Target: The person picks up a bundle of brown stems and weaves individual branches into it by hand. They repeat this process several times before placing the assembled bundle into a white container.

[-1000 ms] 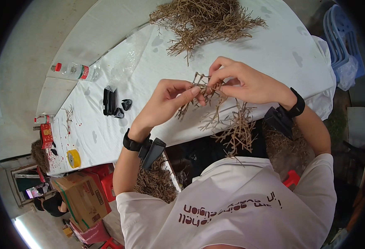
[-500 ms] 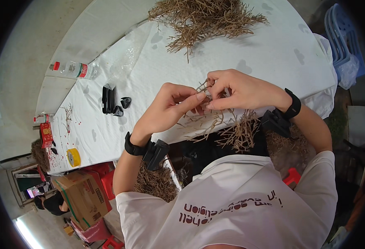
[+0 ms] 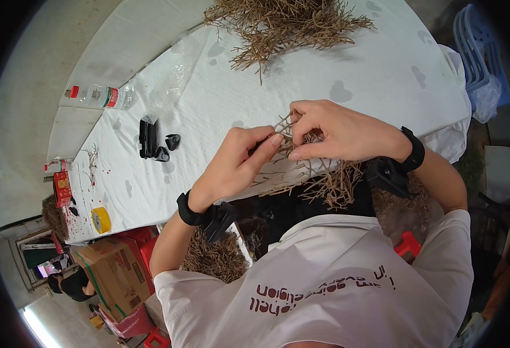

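Observation:
A dry, brown, many-forked twig (image 3: 337,184) hangs between my hands, over the near edge of the white-covered table (image 3: 377,75). My left hand (image 3: 234,162) pinches its upper part between thumb and bent forefinger. Close on the right, my right hand (image 3: 342,132) is curled with thumb and fingers around other thin stems of it. Some fingertips are hidden behind the twig and the hands. Farther off on the table lies a big heap of similar twigs (image 3: 292,29).
Left on the table are a clear bottle (image 3: 98,95), a black case (image 3: 148,139), a yellow tape roll (image 3: 100,220) and a red box (image 3: 62,188). Below the edge lie more twigs (image 3: 214,255). A cardboard box (image 3: 112,275) and a person (image 3: 75,284) are at lower left; blue stacked chairs (image 3: 480,52) stand right.
My left hand has shifted slightly and its thumb has moved a little left along the twig. My right hand stays nearly in place, still gripping.

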Tool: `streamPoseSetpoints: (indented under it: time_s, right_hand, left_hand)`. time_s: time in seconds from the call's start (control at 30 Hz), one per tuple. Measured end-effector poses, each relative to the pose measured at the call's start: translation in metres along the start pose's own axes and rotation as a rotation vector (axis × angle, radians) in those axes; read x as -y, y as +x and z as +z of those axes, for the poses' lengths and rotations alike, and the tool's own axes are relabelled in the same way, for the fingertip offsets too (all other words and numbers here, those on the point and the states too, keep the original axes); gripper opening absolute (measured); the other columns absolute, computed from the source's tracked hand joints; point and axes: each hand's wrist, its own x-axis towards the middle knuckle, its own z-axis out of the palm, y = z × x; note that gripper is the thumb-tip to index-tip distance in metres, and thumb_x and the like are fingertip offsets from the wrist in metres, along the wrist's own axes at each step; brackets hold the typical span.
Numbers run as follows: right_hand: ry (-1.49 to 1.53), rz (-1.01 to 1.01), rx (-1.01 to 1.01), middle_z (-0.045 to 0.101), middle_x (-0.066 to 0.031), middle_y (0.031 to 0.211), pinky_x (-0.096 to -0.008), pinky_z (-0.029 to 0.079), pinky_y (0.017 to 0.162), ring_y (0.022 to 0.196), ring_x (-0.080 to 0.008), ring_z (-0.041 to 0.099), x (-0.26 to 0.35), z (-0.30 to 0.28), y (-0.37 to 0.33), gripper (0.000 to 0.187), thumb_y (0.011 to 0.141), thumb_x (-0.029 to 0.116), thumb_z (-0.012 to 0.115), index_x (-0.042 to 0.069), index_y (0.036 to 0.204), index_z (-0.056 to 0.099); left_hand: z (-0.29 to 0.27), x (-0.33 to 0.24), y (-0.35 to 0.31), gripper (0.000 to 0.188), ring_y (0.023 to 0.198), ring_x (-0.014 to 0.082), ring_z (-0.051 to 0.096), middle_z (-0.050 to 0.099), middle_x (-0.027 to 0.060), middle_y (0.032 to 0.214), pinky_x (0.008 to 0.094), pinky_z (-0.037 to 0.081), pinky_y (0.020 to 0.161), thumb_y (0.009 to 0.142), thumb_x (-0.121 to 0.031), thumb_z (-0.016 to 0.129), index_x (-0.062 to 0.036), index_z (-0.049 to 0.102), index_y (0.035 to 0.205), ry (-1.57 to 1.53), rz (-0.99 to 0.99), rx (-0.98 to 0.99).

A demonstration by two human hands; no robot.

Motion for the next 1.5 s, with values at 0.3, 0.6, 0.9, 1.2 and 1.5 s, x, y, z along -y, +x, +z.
streamPoseSetpoints:
  time_s: [0.3, 0.6, 0.9, 1.2, 1.5]
  right_hand:
    - [-0.287, -0.105, 0.117, 0.056, -0.0122, 0.094, -0.0404, 0.047, 0.075, 0.09, -0.0307, 0.06, 0.012, -0.015, -0.005, 0.016, 0.091, 0.015, 0.072, 0.0, 0.085, 0.07]
    - [-0.087, -0.033, -0.078, 0.063, -0.008, 0.078, -0.0328, 0.045, 0.064, 0.071, -0.0158, 0.057, -0.016, -0.045, 0.006, 0.031, 0.096, 0.026, 0.075, -0.003, 0.087, 0.07]
    - [0.159, 0.059, -0.191, 0.059, 0.0012, 0.063, -0.0283, 0.035, 0.056, 0.062, -0.0062, 0.045, -0.01, -0.014, 0.017, 0.036, 0.098, 0.028, 0.073, -0.002, 0.078, 0.072]
    - [0.229, 0.093, -0.242, 0.055, 0.0032, 0.061, -0.0272, 0.032, 0.053, 0.058, -0.0041, 0.042, -0.02, -0.008, 0.017, 0.035, 0.099, 0.027, 0.072, -0.001, 0.078, 0.074]
    - [0.042, 0.069, -0.3, 0.059, -0.0133, 0.061, -0.0375, 0.04, 0.055, 0.053, -0.0209, 0.049, -0.005, 0.006, 0.016, 0.032, 0.095, 0.022, 0.071, -0.007, 0.08, 0.069]
  left_hand:
    - [-0.023, 0.011, -0.033, 0.015, 0.063, 0.0412, 0.061, 0.058, 0.022, 0.065, 0.0475, 0.042, 0.055, 0.098, -0.008, 0.061, 0.0019, 0.061, 0.087, 0.473, 0.209, 0.021]
    - [-0.043, -0.016, -0.06, 0.04, 0.059, 0.0211, 0.035, 0.036, 0.0077, 0.066, 0.0346, 0.032, 0.056, 0.085, -0.019, 0.081, 0.0004, 0.047, 0.076, 0.343, 0.013, -0.32]
    - [0.02, -0.033, 0.003, 0.04, 0.069, 0.01, 0.037, 0.068, 0.0051, 0.103, 0.025, 0.037, 0.06, 0.079, -0.011, 0.09, -0.0015, 0.055, 0.094, 0.181, 0.216, -0.401]
    - [0.027, -0.013, 0.014, 0.03, 0.072, 0.0078, 0.046, 0.068, 0.009, 0.094, 0.0263, 0.043, 0.063, 0.093, 0.003, 0.072, -0.002, 0.043, 0.096, -0.033, 0.152, -0.405]
    - [0.015, -0.019, 0.01, 0.028, 0.065, 0.0386, 0.068, 0.067, 0.0191, 0.074, 0.0423, 0.052, 0.058, 0.087, -0.006, 0.073, 0.0021, 0.051, 0.102, 0.294, 0.018, -0.271]
